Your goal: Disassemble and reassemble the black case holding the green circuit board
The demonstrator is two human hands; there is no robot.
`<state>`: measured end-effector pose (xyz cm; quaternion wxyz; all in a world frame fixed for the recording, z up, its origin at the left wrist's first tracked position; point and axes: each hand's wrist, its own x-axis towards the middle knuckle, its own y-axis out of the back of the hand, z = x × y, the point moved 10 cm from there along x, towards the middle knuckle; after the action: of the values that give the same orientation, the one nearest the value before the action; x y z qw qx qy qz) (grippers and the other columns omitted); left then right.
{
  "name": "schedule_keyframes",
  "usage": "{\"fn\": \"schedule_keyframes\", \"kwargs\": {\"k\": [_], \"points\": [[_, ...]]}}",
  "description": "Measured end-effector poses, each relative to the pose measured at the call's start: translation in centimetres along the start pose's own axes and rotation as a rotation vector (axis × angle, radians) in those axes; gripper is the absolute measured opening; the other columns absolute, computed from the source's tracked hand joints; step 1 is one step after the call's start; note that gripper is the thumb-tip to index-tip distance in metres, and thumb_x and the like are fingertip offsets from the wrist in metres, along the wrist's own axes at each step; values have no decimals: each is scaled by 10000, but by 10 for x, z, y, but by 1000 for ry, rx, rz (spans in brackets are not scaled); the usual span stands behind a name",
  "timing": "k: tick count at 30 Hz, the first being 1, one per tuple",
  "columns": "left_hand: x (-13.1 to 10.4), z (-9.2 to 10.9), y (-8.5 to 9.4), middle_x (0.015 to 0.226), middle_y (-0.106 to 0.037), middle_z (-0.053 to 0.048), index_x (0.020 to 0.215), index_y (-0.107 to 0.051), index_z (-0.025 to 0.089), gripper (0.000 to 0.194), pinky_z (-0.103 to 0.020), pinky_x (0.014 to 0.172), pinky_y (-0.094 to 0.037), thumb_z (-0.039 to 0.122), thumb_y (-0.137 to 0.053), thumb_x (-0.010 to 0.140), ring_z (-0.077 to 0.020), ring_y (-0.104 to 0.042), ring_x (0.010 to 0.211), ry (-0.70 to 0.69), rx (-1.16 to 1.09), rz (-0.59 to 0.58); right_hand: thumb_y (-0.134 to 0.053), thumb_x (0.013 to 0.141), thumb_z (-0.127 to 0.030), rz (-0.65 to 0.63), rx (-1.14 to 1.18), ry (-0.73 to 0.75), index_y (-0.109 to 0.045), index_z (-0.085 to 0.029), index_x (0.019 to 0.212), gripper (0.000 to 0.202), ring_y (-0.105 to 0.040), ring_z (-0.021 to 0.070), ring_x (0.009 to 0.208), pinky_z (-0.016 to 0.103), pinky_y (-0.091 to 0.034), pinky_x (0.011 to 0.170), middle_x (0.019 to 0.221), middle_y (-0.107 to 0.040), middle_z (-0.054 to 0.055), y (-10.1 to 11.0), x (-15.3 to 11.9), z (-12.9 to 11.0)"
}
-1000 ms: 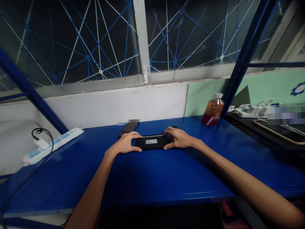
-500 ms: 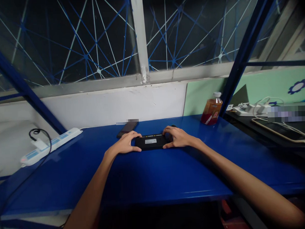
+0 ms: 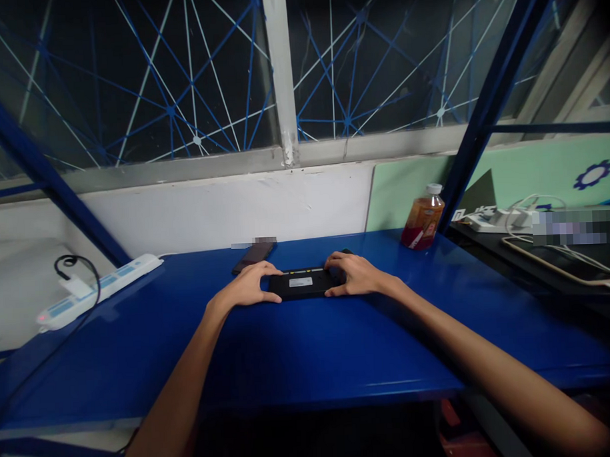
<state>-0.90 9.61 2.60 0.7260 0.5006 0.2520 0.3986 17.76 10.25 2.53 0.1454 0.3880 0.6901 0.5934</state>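
A flat black box [image 3: 307,290] with a white label and small yellow marks lies on the blue table [image 3: 319,348]. My left hand [image 3: 249,284] grips its left end, thumb at the near side and fingers at the far side. At the right end, my right hand [image 3: 351,273] holds it the same way. A dark phone-like slab [image 3: 254,255] lies just behind my left hand. Something small and dark, partly hidden, shows behind my right hand.
A white power strip [image 3: 107,289] with a black cable is at the left. A bottle of reddish drink [image 3: 422,219] stands at the back right. Farther right, white cables lie on a black surface [image 3: 551,266]. Blue posts rise on both sides.
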Motion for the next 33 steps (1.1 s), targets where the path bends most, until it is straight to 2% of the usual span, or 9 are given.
{"fn": "schedule_keyframes", "kwargs": {"k": [12, 25, 33], "points": [[1, -4, -2, 1247, -517, -42, 1200, -602, 303, 601, -392, 959, -376, 568, -697, 668, -274, -501, 1109, -5, 23, -1, -672, 656, -633, -5, -1, 6, -614, -198, 1071, 604, -582, 231, 850, 316, -425, 668, 1083, -583, 83, 0, -1, -1], [0, -2, -2, 1261, -505, -48, 1229, -554, 310, 639, -404, 931, -381, 563, -696, 660, -282, -489, 1114, -3, 17, -21, -696, 629, -640, -48, 103, -37, -575, -200, 1049, 620, -551, 199, 805, 289, -401, 626, 1042, -546, 66, -1, -2, 1], [-1, 3, -6, 1272, -476, -49, 1275, -518, 343, 721, -467, 934, -356, 629, -679, 634, -327, -456, 1117, 52, 73, -24, -711, 605, -643, -67, 135, -48, -568, -201, 1051, 643, -552, 198, 817, 293, -408, 633, 1042, -542, 60, -1, -2, 3]]}}
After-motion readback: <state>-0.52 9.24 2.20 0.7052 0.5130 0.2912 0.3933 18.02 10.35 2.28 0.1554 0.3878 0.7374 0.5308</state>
